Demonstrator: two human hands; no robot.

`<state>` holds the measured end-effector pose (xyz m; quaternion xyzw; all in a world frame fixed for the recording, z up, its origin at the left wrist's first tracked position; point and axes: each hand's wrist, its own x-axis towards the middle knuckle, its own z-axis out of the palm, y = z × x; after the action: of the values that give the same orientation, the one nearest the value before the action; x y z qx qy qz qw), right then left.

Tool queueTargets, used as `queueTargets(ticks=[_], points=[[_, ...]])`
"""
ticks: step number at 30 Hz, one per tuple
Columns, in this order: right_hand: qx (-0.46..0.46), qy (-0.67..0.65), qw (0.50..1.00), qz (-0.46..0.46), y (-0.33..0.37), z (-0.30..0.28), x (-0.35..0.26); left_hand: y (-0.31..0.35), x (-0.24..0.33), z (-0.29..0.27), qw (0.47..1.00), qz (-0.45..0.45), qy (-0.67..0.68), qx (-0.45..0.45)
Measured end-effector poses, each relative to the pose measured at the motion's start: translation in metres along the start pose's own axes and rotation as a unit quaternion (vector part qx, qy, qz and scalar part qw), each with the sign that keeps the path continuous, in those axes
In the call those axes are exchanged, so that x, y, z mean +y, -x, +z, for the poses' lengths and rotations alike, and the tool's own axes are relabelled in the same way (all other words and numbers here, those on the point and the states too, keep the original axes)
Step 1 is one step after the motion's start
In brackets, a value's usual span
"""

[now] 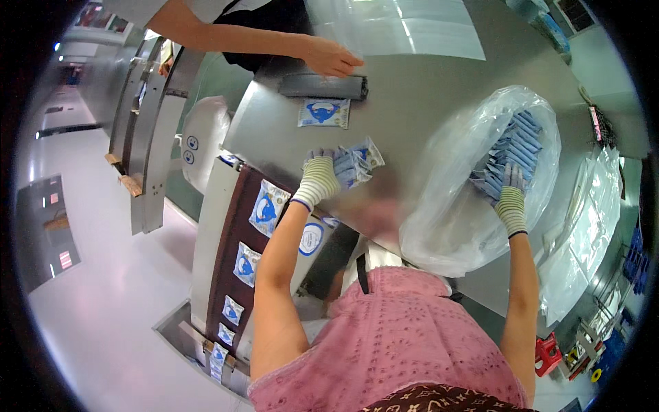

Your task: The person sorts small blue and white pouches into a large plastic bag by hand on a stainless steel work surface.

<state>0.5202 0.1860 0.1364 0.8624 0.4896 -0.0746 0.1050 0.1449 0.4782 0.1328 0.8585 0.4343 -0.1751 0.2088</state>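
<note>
My left hand (318, 180), in a white-and-yellow striped glove, rests on the metal table with its fingers stretched out. They touch the side of a small bunch of blue-and-white packets (353, 167); its thumb is hidden. Over to the right, my right hand (511, 201) wears a matching glove and reaches into a clear plastic bag (439, 206). Its fingers lie straight against a stacked row of the same kind of packets (516, 147) inside the bag. Another single packet (324, 113) lies flat on the table, beyond my left hand.
A dark conveyor belt (230, 275) with several spaced packets runs along the left, below the table edge. Across the table, another person's hand (333, 57) hovers near a grey bar-shaped piece (322, 86). Clear plastic sheets (583, 226) hang at the right edge.
</note>
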Motion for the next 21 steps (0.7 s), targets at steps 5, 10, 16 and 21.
queueTargets(ticks=[5,10,16,21], points=[[-0.001,0.001,1.000,0.003,0.002,0.007,0.001,-0.008,0.045,0.005,0.993,0.114,0.000,-0.006],[-0.007,0.028,1.000,0.005,0.002,0.008,-0.003,0.008,0.099,0.012,0.969,0.211,-0.052,-0.119],[-0.001,-0.027,0.999,0.030,0.004,-0.007,-0.005,0.043,0.118,0.033,0.962,0.219,-0.151,-0.068],[0.000,0.001,0.999,0.040,0.002,-0.011,-0.014,0.031,0.109,0.026,0.959,0.043,-0.148,-0.237]])
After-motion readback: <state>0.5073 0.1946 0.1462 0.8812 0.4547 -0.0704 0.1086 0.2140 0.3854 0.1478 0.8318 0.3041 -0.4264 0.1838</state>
